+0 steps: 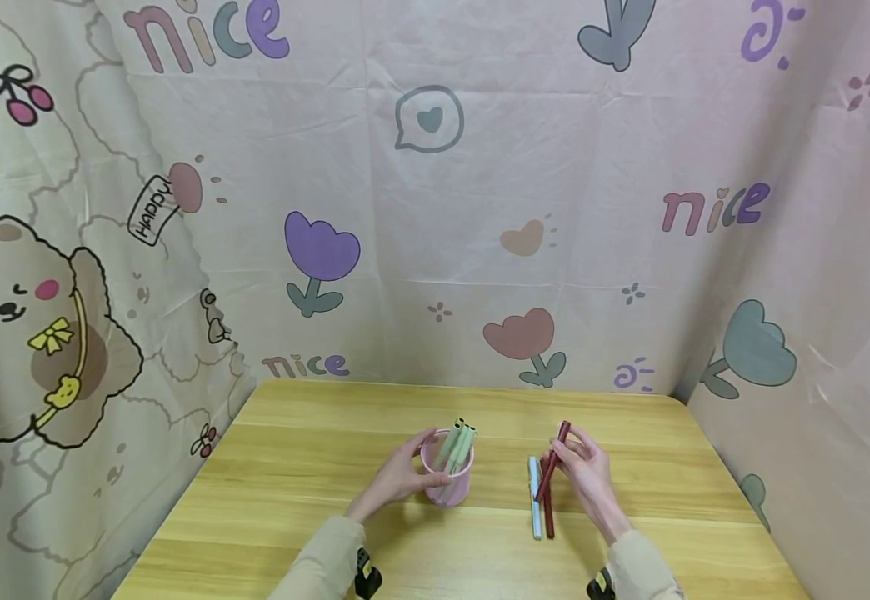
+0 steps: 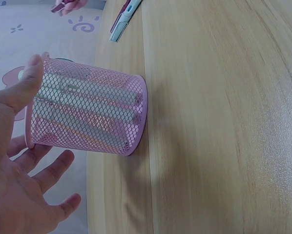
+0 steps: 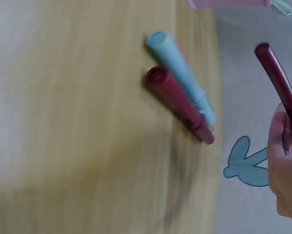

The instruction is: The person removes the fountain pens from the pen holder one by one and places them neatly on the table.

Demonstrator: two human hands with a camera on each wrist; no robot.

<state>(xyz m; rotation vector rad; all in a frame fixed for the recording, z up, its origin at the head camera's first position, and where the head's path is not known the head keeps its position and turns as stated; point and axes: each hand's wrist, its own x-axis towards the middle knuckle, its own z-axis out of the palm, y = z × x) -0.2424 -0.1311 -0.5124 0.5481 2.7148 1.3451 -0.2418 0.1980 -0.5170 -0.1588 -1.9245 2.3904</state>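
Note:
A pink mesh pen holder (image 1: 450, 493) stands upright on the table, with several pale green pens (image 1: 456, 450) leaning inside it. My left hand (image 1: 399, 477) grips it near the rim, thumb on one side and fingers on the other; in the left wrist view some fingers (image 2: 53, 170) spread off the mesh. Raised above the table, a dark red pen (image 3: 279, 84) is pinched between the thumb and fingers of my right hand (image 1: 588, 473). Below it lie a light blue pen (image 1: 535, 504) and a second dark red pen (image 1: 549, 515), side by side.
The wooden table (image 1: 315, 433) ends at a printed curtain (image 1: 435, 250) at the back. More curtain hangs along the left and right sides. Both sleeves (image 1: 326, 554) reach in over the front edge.

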